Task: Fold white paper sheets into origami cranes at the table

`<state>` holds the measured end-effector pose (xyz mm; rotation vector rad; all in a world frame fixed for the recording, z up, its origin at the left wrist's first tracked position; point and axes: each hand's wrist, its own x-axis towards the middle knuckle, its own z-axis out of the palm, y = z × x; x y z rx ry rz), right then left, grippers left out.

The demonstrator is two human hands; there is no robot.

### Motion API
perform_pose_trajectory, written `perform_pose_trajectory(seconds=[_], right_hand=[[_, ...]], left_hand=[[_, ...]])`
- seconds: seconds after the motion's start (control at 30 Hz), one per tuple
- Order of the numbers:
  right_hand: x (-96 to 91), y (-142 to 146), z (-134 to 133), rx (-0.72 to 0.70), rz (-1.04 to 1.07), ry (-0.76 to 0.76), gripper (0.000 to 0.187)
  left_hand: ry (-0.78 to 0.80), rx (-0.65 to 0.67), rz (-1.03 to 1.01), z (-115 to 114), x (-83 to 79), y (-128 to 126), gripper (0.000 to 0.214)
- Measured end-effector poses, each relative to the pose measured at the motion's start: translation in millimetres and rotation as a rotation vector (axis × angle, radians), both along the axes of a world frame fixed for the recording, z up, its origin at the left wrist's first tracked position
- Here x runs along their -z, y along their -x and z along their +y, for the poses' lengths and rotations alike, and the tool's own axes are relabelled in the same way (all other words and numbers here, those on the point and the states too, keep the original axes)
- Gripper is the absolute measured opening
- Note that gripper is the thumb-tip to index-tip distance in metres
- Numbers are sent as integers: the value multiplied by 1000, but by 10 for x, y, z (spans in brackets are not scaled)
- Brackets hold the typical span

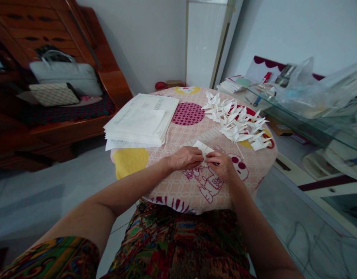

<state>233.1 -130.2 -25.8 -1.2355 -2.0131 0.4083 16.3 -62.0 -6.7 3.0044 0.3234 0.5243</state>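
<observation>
A small white folded paper piece lies on the patterned cloth of a small round table. My left hand rests on its near left edge, fingers closed and pressing the paper. My right hand pinches its near right side, fingers curled. A heap of several finished white folded paper shapes lies just beyond my right hand. A thick stack of white paper sheets sits at the table's far left.
A wooden bench with a grey bag and a checked pouch stands to the left. A glass shelf with plastic bags and books runs along the right. Tiled floor surrounds the table.
</observation>
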Motion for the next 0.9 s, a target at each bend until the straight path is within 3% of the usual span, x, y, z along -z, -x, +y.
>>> perform_pose_trajectory(seconds=[0.4, 0.9], right_hand=[[82, -53, -23, -80, -42, -92, 36], [50, 20, -164, -76, -187, -170, 37]], left_hand=[[-45, 120, -88, 28, 2, 148, 27], [48, -2, -54, 75, 91, 201, 36]])
